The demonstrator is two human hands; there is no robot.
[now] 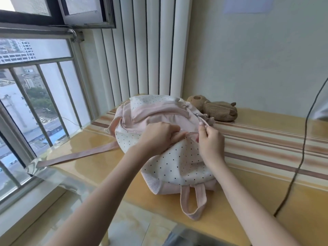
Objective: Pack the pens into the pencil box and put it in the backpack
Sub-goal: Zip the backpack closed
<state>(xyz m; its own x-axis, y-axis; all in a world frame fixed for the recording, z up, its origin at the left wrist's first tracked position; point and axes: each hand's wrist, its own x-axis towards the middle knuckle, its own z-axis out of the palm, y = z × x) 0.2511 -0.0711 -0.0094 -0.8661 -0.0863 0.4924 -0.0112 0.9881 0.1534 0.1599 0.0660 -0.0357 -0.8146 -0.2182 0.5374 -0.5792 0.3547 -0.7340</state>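
Closest to me, the carry loop (193, 203) of the backpack (170, 157) hangs over the near edge of the table (248, 201), and both bare forearms reach in over it. The bag lies flat, white with dots and pink trim, one strap (78, 157) trailing left toward the window (35, 103).

The left hand (159, 137) presses down on the fabric by the zip line, its grip closed around a fold of cloth. The right hand (209, 142) has its grip pinched on the pink zipper pull cord (198, 132). Neither pens nor a pencil box is anywhere to be seen; I would guess the box is already inside, though the pictures don't prove it.

So the step looks to be working the zip. To do it well, I'd keep the left hand holding the cloth taut just behind the slider, pull the cord along the line of the teeth rather than upward, and watch that the loose dotted fabric doesn't get dragged in.

Beyond the bag lies a brown plush toy (214, 109), and a dark cable (301, 148) hangs down at the right.
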